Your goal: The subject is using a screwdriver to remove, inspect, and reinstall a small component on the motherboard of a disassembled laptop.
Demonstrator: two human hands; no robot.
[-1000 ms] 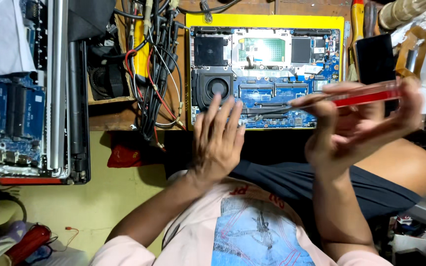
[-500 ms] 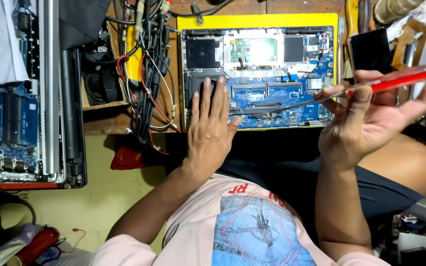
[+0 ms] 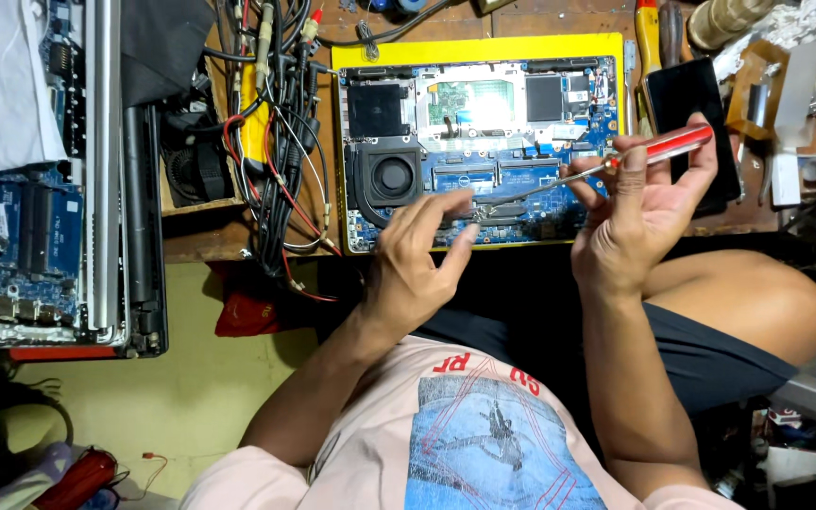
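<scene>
Red-handled, the light, stiff screwdriver (image 3: 649, 153) is pinched at its grip by the right hand (image 3: 639, 222); the fragile opened laptop (image 3: 484, 142) is touched by loosely spread left hand (image 3: 417, 264) fingertips.

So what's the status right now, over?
Left hand fingertips on the opened laptop. Right hand holds red-handled screwdriver, tip at the board. Cables lie left, apart.
</scene>
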